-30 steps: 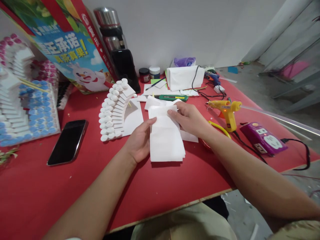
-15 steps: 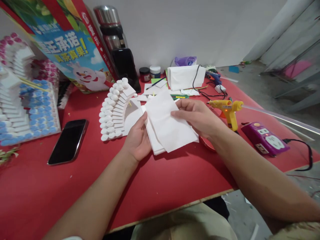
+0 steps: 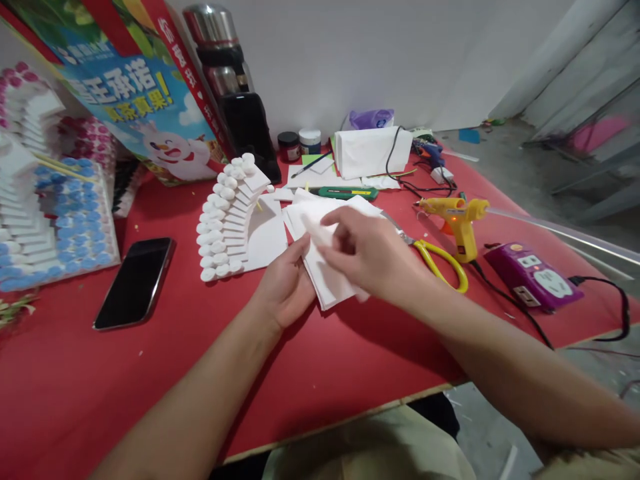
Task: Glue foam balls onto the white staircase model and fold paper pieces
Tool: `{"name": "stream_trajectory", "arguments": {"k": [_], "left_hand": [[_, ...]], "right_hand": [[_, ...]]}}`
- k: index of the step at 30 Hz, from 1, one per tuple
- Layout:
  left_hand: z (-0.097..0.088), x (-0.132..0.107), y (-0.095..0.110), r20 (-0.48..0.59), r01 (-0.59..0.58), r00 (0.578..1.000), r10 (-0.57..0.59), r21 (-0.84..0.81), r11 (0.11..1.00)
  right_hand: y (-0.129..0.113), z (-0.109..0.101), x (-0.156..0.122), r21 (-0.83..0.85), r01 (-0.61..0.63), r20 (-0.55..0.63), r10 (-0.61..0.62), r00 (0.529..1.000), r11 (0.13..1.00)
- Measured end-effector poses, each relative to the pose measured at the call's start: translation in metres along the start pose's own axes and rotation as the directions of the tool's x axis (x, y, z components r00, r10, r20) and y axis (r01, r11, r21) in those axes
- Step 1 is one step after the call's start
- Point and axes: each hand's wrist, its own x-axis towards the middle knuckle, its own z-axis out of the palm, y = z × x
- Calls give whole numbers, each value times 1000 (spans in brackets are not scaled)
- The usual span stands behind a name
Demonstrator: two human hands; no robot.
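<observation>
A stack of white foam sheets [image 3: 325, 280] rests on the red table [image 3: 125, 373] in front of me. My left hand [image 3: 285, 287] grips the stack's left edge, thumb on top. My right hand [image 3: 370, 250] lies over the top of the stack, fingers pointing left and pinching at the top sheet; it is slightly blurred. Just left of the stack stands a white foam staircase model [image 3: 230, 220] edged with small white balls.
Yellow-handled scissors [image 3: 440, 263], a yellow glue gun [image 3: 457, 217], a purple power strip [image 3: 533, 277] and a green utility knife [image 3: 345, 193] lie to the right and behind. A black phone [image 3: 133, 283] lies left. Blue and pink ball models, a printed box and a thermos stand behind.
The stack was lifted and turned, then set down again. My right hand slid left from the stack's right edge onto its top, uncovering the scissors.
</observation>
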Motion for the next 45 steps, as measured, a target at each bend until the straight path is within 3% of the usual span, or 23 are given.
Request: {"name": "stream_trajectory", "arguments": {"k": [2,3,5,7,8,13,16,24,28,31,39,45], "left_hand": [[0,-1,1,-14,54,998,-54,5,999],[-1,0,2,-14,62,998,-62,9,998],[-4,1,4,7,27,1000,-27,14,1000],[-7,3,5,41,-15,999,15,15,1000],[-9,4,6,55,-22,998,22,16,1000],[-11,6,6,69,-43,997,41,32,999],[-11,6,5,70,-49,996,47,33,998],[-7,4,1,124,-7,992,5,16,1000],[-4,3,0,97,17,995,-19,17,1000],[-2,2,0,73,10,997,-11,14,1000],[-8,3,-4,142,-28,990,19,63,998],[-10,1,9,6,-13,1000,12,78,997]], "right_hand": [[-4,8,-1,55,28,102,-33,994,998],[-4,8,-1,80,29,87,-36,996,996],[1,-3,2,94,16,-69,-10,998,995],[12,-18,7,65,15,-266,3,964,998],[18,-25,10,59,1,-306,17,952,998],[45,-34,21,136,-256,-67,266,962,957],[44,-29,21,205,-308,-1,314,949,929],[37,-22,20,227,-281,-48,299,953,932],[37,-16,20,237,-269,-69,293,954,933],[36,-14,19,228,-257,-87,283,955,939],[40,-11,20,182,-267,-76,285,956,946],[38,-26,21,206,-244,-78,265,961,948]]}}
